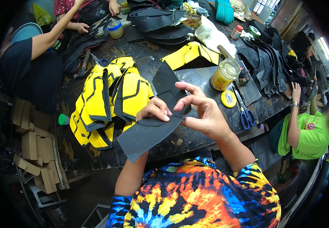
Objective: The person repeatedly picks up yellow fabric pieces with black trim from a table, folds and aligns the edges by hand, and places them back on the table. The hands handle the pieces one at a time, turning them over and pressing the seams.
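Note:
A black, flat cut shoe-upper piece (pixel 149 136) with two wings is held up over the table's near edge. My left hand (pixel 155 109) is closed on its middle, fingertips pressed on the seam; the rest of its grip is hidden behind the piece. My right hand (pixel 204 116) is beside the piece's right edge, its thumb and fingers spread and curved, with the thumb tip close to or touching the edge. To the left lies a heap of yellow pieces with black edging (pixel 96 93). Another yellow piece (pixel 190 55) lies beyond my hands.
Right of my hands stand an open glue jar (pixel 225 74), its yellow lid (pixel 228 98) and blue-handled scissors (pixel 244 110). Black pieces (pixel 263 68) are piled farther right. A hammer (pixel 84 64) lies beyond the yellow heap. Co-workers sit at the left (pixel 28 72) and right (pixel 305 133).

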Available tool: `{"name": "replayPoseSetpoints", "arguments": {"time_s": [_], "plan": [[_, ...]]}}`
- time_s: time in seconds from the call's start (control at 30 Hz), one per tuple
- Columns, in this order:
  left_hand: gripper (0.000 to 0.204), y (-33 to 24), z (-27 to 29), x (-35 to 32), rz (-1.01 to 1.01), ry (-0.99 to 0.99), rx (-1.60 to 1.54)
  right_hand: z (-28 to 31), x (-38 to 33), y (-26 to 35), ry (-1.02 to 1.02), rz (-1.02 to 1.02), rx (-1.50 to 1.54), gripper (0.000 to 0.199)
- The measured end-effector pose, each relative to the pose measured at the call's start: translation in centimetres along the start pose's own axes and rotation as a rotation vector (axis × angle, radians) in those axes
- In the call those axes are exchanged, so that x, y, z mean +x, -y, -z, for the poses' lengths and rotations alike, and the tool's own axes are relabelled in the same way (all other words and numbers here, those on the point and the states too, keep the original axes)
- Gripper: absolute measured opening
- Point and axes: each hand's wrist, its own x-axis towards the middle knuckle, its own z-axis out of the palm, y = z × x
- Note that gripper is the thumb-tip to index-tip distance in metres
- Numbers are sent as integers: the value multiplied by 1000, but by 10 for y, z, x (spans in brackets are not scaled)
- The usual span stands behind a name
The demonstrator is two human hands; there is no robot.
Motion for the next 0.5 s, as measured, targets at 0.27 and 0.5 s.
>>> {"name": "replayPoseSetpoints", "arguments": {"time_s": [0.27, 0.5], "plan": [[13, 5, -9, -7, 80, -101, -227, -1, -3, 0, -58, 98, 9, 19], [35, 0, -25, -14, 242, -222, -473, -4, 3, -5, -195, 252, -104, 21]]}}
